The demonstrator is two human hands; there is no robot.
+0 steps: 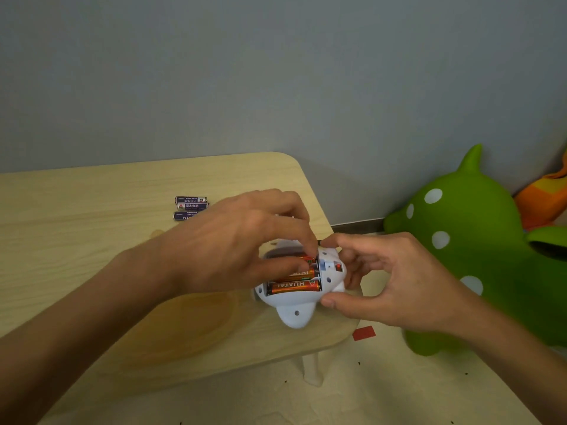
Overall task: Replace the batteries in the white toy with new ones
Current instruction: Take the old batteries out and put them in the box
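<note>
Gripping white toy (pixel 294 311) with fingers of right hand (pixel 399 280), pinching orange battery (pixel 307 258) in its compartment with fingers of left hand (pixel 233 240), working near purple batteries (pixel 190 207) on table (pixel 92 246)

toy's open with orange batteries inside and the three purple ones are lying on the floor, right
No. The head view shows the three purple batteries lying on the table, not the floor. The toy is open with orange batteries inside.
</note>
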